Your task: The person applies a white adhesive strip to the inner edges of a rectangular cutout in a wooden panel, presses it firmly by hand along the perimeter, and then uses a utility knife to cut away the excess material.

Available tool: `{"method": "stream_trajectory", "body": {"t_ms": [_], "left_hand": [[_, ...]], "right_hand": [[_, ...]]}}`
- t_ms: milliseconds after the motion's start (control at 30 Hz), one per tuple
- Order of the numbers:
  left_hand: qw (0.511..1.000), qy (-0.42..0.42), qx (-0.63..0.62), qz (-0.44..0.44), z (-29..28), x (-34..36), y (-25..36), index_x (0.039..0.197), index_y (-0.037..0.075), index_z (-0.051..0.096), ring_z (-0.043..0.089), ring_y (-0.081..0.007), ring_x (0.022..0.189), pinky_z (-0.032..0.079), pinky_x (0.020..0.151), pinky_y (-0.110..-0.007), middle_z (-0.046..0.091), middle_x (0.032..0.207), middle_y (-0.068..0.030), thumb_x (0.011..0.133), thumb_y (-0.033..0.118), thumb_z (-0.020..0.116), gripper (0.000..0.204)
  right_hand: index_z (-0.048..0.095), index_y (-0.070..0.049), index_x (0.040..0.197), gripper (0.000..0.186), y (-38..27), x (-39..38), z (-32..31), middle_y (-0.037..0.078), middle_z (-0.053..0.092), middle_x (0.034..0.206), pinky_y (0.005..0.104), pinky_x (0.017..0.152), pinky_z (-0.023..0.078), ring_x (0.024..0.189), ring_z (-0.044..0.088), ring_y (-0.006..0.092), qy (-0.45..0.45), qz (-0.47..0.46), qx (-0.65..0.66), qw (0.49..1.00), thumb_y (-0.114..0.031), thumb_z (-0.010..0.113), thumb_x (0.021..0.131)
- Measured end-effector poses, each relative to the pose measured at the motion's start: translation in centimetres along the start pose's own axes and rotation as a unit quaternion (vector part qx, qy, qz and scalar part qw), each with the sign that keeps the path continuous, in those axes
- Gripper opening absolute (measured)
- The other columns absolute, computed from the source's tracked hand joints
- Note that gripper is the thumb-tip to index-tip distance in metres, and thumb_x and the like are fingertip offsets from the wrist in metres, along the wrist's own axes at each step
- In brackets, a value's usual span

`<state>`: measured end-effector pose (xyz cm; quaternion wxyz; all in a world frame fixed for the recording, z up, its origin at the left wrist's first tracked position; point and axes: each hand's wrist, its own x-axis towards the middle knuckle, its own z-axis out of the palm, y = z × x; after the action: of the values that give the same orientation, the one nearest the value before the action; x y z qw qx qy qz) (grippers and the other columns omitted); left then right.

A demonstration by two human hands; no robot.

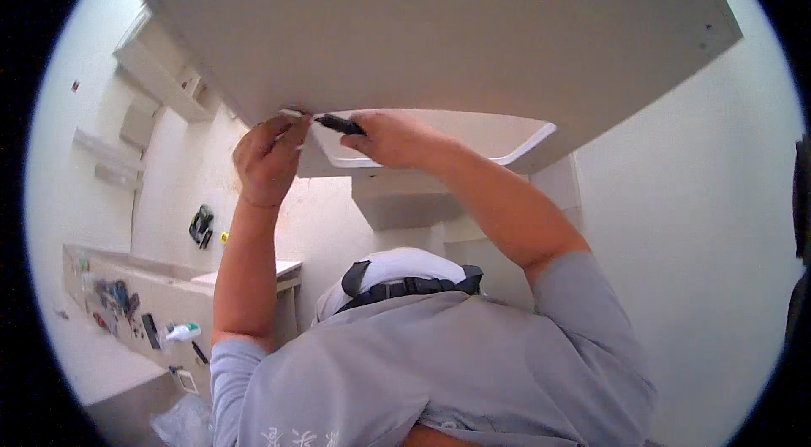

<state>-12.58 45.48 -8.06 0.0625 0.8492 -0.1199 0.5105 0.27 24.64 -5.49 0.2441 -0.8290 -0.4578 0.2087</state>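
Note:
A large grey board spans the top of the view, with a rounded cutout along its near side. White edging strip lines the cutout's rim. At the cutout's left end my left hand is closed, its fingertips pinching a short white end of strip. My right hand grips a slim black-handled tool, its tip pointing left at the fingers of my left hand. Whether the tool is a knife or a screwdriver is too small to tell.
Below the board stands a pale box-like piece. On the floor to the left lie a black-and-green power tool and a yellow round item. A bench at lower left bears tools and a white bottle. A wall rises at right.

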Motion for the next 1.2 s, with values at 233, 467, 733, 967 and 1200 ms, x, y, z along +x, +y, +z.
{"method": "stream_trajectory", "body": {"t_ms": [233,467,733,967,1200], "left_hand": [[0.998,-0.033,0.042,-0.036,-0.3,0.6,1.2,0.100,0.017,0.079,0.070,-0.0218,0.077,0.058,0.065,-0.034,0.068,0.090,-0.0016,0.063,0.002,0.081,0.040],[0.995,-0.054,0.048,-0.062,0.0,-0.3,1.1,0.098,0.017,0.076,0.070,-0.0226,0.080,0.058,0.067,-0.036,0.068,0.092,-0.0011,0.065,0.006,0.081,0.035],[0.986,-0.146,0.050,-0.065,-0.8,1.0,0.9,0.098,0.017,0.070,0.070,-0.0233,0.078,0.058,0.064,-0.037,0.066,0.098,-0.0023,0.074,0.014,0.080,0.026],[0.984,-0.147,0.064,-0.083,-1.0,0.3,1.1,0.099,0.015,0.068,0.069,-0.0237,0.074,0.057,0.063,-0.037,0.064,0.096,-0.0033,0.078,0.017,0.078,0.023],[0.983,-0.152,0.049,-0.090,-0.9,0.4,1.0,0.098,0.015,0.068,0.070,-0.0236,0.075,0.057,0.064,-0.036,0.065,0.095,-0.0032,0.076,0.015,0.079,0.025]], "right_hand": [[0.066,-0.001,0.107,0.042,-0.1,-0.5,-0.2,0.024,0.070,0.095,0.0510,0.082,0.051,0.093,0.067,0.0429,-0.001,0.001,0.004,1.000,-0.042,0.059,0.102],[0.066,0.000,0.106,0.042,0.1,0.0,0.5,0.024,0.070,0.095,0.0509,0.082,0.050,0.093,0.067,0.0417,0.007,-0.007,0.031,0.999,-0.041,0.059,0.102],[0.065,-0.001,0.106,0.042,-0.2,0.0,0.0,0.024,0.070,0.092,0.0494,0.083,0.051,0.090,0.068,0.0405,0.004,-0.014,0.005,1.000,-0.042,0.059,0.102],[0.066,-0.003,0.103,0.039,0.5,-1.4,0.6,0.020,0.070,0.088,0.0487,0.079,0.052,0.085,0.068,0.0389,0.105,-0.054,-0.030,0.993,-0.041,0.063,0.100],[0.066,-0.003,0.097,0.039,-0.7,-2.0,0.3,0.020,0.068,0.083,0.0499,0.074,0.051,0.080,0.067,0.0404,0.102,-0.005,-0.062,0.993,-0.040,0.061,0.101]]}}
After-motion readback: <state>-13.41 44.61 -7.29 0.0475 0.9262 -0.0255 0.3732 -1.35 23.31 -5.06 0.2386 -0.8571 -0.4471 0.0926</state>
